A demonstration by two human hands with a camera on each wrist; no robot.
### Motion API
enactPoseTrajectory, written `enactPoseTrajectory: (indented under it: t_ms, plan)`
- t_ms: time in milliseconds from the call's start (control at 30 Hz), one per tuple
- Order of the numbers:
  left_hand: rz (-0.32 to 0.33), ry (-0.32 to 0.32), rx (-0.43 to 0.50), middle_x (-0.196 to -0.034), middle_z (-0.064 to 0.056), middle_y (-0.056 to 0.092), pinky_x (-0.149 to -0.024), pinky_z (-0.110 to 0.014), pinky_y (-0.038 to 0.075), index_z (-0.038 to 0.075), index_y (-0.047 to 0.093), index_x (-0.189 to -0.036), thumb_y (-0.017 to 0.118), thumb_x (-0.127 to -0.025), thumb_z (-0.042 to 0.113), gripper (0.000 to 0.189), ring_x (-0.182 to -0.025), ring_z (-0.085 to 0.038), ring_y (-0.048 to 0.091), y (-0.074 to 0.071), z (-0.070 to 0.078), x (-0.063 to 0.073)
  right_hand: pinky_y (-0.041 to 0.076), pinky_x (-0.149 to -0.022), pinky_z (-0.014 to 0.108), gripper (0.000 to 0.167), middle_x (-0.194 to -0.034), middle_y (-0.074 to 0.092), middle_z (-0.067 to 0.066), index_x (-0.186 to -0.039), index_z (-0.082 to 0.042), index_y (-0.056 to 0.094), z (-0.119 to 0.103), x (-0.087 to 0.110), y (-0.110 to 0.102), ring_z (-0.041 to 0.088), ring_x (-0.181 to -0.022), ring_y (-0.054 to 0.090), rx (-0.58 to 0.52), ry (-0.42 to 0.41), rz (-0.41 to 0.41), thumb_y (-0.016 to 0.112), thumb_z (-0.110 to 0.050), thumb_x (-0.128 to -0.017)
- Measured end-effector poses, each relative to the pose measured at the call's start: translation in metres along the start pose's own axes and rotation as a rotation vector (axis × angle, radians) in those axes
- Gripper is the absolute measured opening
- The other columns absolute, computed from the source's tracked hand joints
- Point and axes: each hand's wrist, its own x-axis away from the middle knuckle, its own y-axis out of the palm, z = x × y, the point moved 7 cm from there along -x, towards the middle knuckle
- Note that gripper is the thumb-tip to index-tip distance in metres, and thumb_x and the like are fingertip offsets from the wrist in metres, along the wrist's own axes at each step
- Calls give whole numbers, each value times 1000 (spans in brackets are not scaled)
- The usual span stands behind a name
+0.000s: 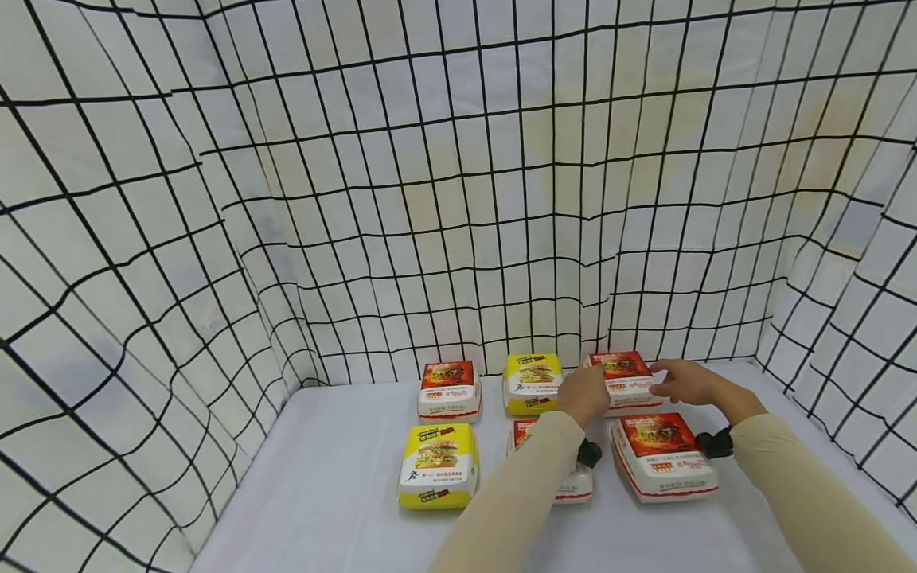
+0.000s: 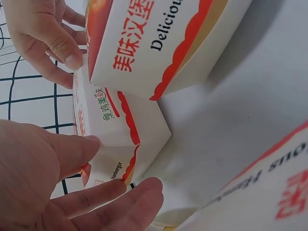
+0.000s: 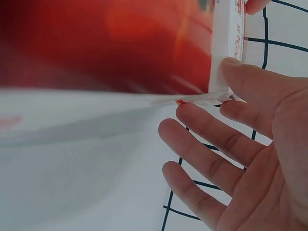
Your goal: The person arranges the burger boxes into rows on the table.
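At the back right of the table, both hands are on a red-and-white hamburger box (image 1: 622, 366). My left hand (image 1: 583, 394) holds its left side; in the left wrist view the thumb lies on the front of the box (image 2: 113, 113) and the fingers reach round its side. My right hand (image 1: 693, 384) is at the opposite side. In the right wrist view, the thumb of the right hand (image 3: 260, 144) touches the box edge, its index finger is behind the corner, and the other fingers are spread. The box's far side is hidden.
In front sits another red-and-white box (image 1: 666, 458); a similar one (image 1: 573, 485) is partly hidden under my left forearm. Yellow boxes stand at the back middle (image 1: 532, 382) and front left (image 1: 438, 465), plus a red one (image 1: 449, 390) at back left. Black-gridded netting (image 1: 458, 199) encloses the white table (image 1: 315, 477).
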Motion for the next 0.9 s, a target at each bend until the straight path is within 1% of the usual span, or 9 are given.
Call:
enactPoseTrajectory:
  t_ms: [133,267,400,533,600,700,833,900]
  plan:
    - [1,5,8,-128,4,70,-88,-36,55,27,63,-138,75,-91,24,49,-99,-17,64,0,-1,-1,56,-81,49,63,-108,68,22,-143,12,42,-1,2,-1,28,-90,68,-5,-1,3,65,-29,-101]
    - [2,14,18,-128,4,70,-84,-34,55,28,63,-139,73,-93,24,48,-94,-16,62,-1,-3,-1,56,-82,51,64,-111,68,24,-143,14,42,-4,7,-4,29,-91,68,1,-7,-2,63,-30,-101]
    - [-8,30,20,-127,4,70,-81,-32,53,27,63,-138,71,-94,24,45,-93,-14,59,-8,-2,4,56,-81,50,64,-111,68,25,-143,14,42,-9,12,-9,29,-91,68,6,-28,6,62,-31,-102]
    - [-16,48,53,-132,6,68,-83,-32,52,29,60,-142,71,-95,27,49,-97,-12,57,-17,-2,9,56,-79,49,61,-113,67,26,-143,11,44,-12,19,-15,29,-93,68,-1,-57,42,60,-32,-102]
    - [-8,72,77,-134,6,67,-86,-31,53,29,58,-144,71,-95,30,51,-99,-12,59,-21,-1,12,56,-79,49,59,-115,67,25,-143,10,46,-14,23,-17,28,-94,68,-9,-77,63,60,-31,-103]
    - [5,126,77,-132,7,68,-86,-31,55,28,60,-142,72,-95,36,49,-99,-12,61,-28,3,19,56,-77,47,56,-114,67,24,-142,8,48,-16,30,-20,26,-93,68,-21,-109,98,59,-31,-103]
    - [24,219,50,-125,10,71,-82,-29,55,28,65,-135,70,-95,40,42,-100,-10,63,-42,5,33,55,-74,43,54,-112,69,19,-141,6,50,-19,43,-22,24,-93,67,-40,-147,138,59,-31,-104]
    - [32,262,50,-122,10,72,-80,-28,54,28,65,-135,69,-96,41,41,-100,-9,64,-51,3,41,55,-74,41,53,-111,69,16,-141,5,50,-19,49,-22,22,-93,66,-45,-164,157,59,-32,-104]
